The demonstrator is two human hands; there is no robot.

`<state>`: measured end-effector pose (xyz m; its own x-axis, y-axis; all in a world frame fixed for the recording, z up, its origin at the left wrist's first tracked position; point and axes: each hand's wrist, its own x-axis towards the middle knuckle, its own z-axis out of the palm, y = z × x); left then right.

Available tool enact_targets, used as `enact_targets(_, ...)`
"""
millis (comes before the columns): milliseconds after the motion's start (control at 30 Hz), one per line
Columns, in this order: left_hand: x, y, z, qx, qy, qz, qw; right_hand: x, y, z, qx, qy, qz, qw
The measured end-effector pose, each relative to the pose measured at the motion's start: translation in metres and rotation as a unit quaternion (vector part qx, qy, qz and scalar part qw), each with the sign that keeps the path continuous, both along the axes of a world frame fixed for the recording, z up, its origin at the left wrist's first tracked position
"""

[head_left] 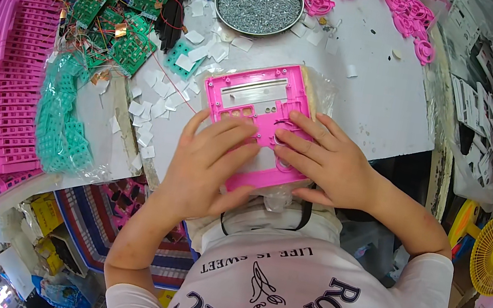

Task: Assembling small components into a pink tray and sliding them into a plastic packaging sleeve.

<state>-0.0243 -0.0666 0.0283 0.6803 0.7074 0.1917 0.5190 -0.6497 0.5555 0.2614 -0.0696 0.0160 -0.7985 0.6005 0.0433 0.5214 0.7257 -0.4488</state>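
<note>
A pink plastic housing [267,132] lies tilted on the near edge of the table, its inner side with screw posts facing up. A long slot shows a pale strip [253,94] near its far end. My left hand [208,164] rests over the housing's left part, fingers bent forward and thumb apart; its fingertips cover what lies under them. My right hand [334,163] lies across the right edge, fingers stretched out and spread over the inner face. Small dark wires or parts show by its fingertips. Clear plastic film [324,88] sticks out from under the housing.
A round tray [254,32] of small screws [260,1] stands beyond the housing. Wired green circuit boards [133,48], teal keypads [61,121] and stacked pink housings [5,85] sit left. White paper squares [152,111] are scattered. Pink rings [404,10] and bagged grey-white parts [481,96] lie right.
</note>
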Motion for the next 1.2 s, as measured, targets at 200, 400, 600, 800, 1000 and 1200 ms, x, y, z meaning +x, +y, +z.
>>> enact_targets(200, 0.023, 0.009, -0.013, 0.032, 0.084, -0.011, 0.996, -0.002, 0.001, 0.008, -0.024, -0.034, 0.002, 0.999)
enact_targets(400, 0.027, 0.004, -0.006, 0.056, 0.129, -0.017, 0.99, 0.036, 0.065, 0.007, -0.142, 0.268, -0.2, 0.932)
enact_targets(600, 0.038, 0.006, -0.004, 0.072, 0.135, -0.016, 0.988, 0.079, 0.197, -0.037, 0.057, 0.155, -0.409, 0.897)
enact_targets(800, 0.042, 0.005, -0.007, 0.075, 0.14, -0.007, 0.987, 0.06, 0.238, -0.04, 0.143, 0.01, -0.436, 0.889)
enact_targets(1000, 0.041, 0.005, -0.007, 0.054, 0.111, 0.006, 0.992, 0.065, 0.242, -0.05, 0.117, -0.015, -0.425, 0.897)
enact_targets(1200, 0.04, 0.005, -0.01, 0.028, 0.086, 0.015, 0.996, 0.078, 0.233, -0.025, 0.089, -0.036, -0.408, 0.908)
